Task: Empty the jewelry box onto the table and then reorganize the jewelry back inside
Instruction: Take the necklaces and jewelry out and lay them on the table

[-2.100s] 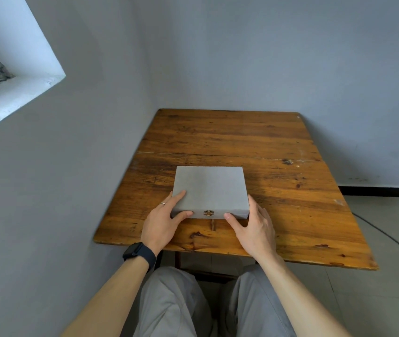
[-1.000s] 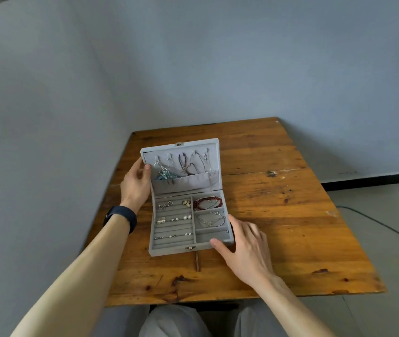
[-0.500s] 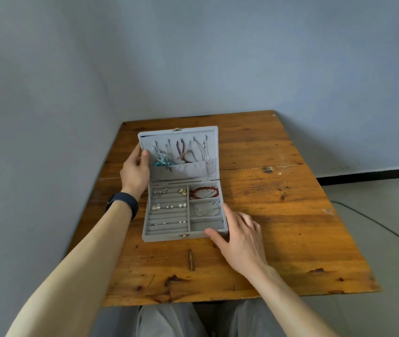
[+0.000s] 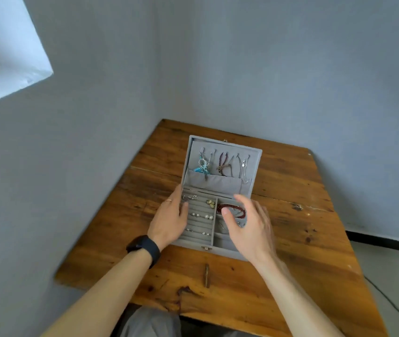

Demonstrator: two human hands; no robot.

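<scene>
The grey jewelry box (image 4: 199,243) stands open on the wooden table (image 4: 290,251), its lid (image 4: 220,183) upright with necklaces (image 4: 225,162) hanging inside. Small earrings and rings (image 4: 199,215) sit in the left ring rolls. A red bead bracelet (image 4: 236,210) lies in the upper right compartment. My left hand (image 4: 169,221) rests against the box's left wall, thumb over the rim. Over the right compartments hovers my right hand (image 4: 249,227), fingers spread and loosely curved, holding nothing; it hides the items below it.
Grey walls close in behind and left of the table. The table's right half and front strip are bare wood. A cable (image 4: 393,305) runs across the floor at the right, and a white window ledge (image 4: 8,76) shows at the upper left.
My left hand came down from the lid to the box's left wall. My right hand lifted off the front right corner and now hovers over the right compartments. The view tilted.
</scene>
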